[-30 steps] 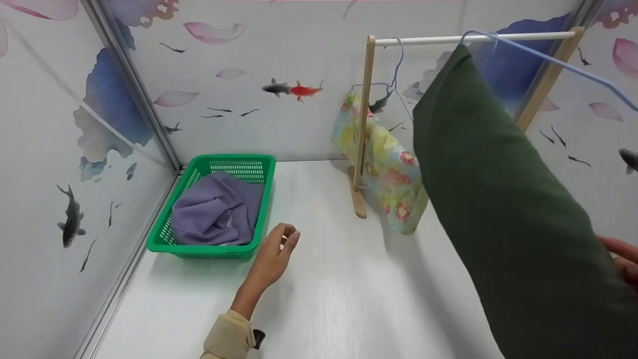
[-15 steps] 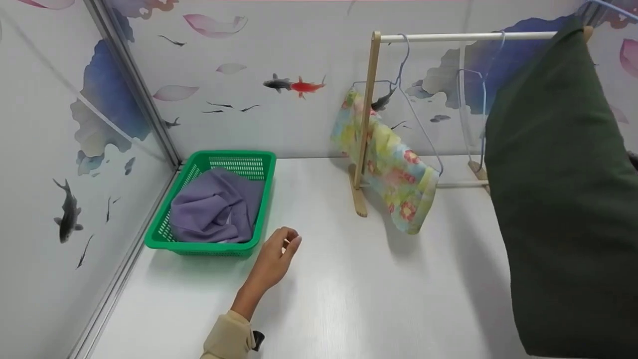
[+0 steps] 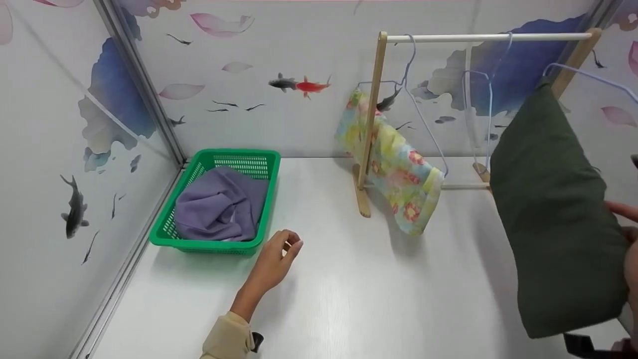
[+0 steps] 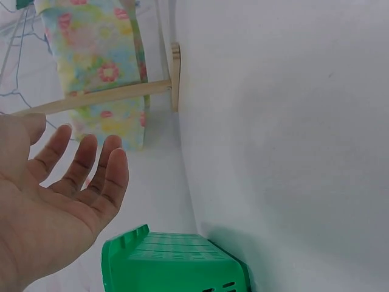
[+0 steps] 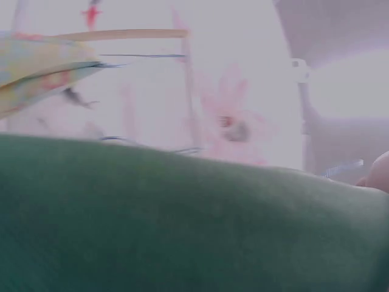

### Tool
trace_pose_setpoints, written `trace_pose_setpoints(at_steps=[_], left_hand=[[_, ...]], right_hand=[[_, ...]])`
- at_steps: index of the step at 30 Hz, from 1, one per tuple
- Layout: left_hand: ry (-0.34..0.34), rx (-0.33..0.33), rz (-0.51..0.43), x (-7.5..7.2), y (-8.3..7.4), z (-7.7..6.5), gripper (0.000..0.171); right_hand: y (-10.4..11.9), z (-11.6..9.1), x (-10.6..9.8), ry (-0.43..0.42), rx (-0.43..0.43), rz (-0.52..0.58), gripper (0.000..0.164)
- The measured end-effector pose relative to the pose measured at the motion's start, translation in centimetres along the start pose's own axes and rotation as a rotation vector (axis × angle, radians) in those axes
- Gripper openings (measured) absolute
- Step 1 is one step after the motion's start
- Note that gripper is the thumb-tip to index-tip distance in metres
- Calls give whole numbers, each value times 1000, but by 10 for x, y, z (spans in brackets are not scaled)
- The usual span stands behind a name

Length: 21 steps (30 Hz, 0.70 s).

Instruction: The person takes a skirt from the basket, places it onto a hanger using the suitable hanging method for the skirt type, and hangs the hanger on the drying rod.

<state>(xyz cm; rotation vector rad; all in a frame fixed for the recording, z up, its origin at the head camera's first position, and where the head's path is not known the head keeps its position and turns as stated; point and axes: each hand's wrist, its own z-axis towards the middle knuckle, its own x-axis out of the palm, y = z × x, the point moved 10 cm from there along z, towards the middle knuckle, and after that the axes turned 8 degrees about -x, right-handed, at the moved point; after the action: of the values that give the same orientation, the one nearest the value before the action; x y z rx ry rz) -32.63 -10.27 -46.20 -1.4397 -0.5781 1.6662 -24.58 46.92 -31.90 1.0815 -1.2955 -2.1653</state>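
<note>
A dark green cloth (image 3: 553, 214) hangs tilted from a light blue hanger (image 3: 593, 75) at the right of the head view. My right hand (image 3: 632, 269) holds the cloth at its right side, with much of the hand cut off by the frame edge. In the right wrist view the green cloth (image 5: 182, 219) fills the lower half, and only a bit of hand (image 5: 380, 173) shows. My left hand (image 3: 276, 257) hovers, loosely curled and holding nothing, beside the green basket (image 3: 164, 242). A purple cloth (image 3: 219, 204) lies crumpled inside that basket.
A wooden rack (image 3: 374, 109) with a white rail (image 3: 448, 38) stands at the back right. A floral cloth (image 3: 403, 169) hangs on a blue hanger (image 3: 409, 65) there. Another blue hanger (image 3: 490, 99) hangs bare on the rail. Patterned walls enclose the white table (image 3: 339, 299).
The green cloth and its hanger have swung to the right and away from the camera, uncovering more of the rack and the bare hanger. My left hand has hardly moved.
</note>
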Motion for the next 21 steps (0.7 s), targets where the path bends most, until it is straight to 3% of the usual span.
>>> trace_pose_setpoints(at_steps=[5,13,21], left_hand=[[-19,6,11,-6,2,-4,16],[-4,-47,28,-11,14,-17,15],[-1,-59,53,-15,17,-27,13]], right_hand=[[12,28,23,98,-76,-11,51],[27,89,74,241,-11,-162,82],[29,133,99,271,-8,-151,82]])
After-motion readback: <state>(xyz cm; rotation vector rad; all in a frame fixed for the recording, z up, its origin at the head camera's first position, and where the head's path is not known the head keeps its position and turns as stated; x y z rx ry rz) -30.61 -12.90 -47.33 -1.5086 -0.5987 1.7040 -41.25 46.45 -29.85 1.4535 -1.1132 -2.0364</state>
